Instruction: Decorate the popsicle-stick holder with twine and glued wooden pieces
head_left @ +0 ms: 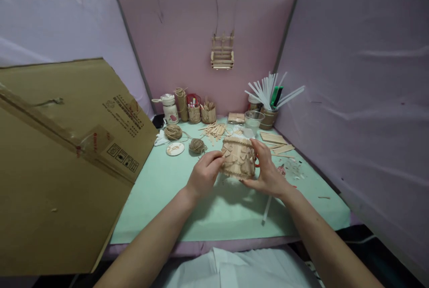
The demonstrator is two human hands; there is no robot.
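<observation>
Left hand (204, 174), right hand (266, 173) hold 1 basket (238, 158), 2 twine balls (173, 132) (197, 146) behind.

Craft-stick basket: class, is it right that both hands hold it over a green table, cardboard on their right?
No: the head view shows the cardboard on the left. The left hand and right hand hold the basket over the green table.

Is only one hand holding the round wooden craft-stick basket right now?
No, the left hand and the right hand both grip the round wooden craft-stick basket, one on each side.
</observation>
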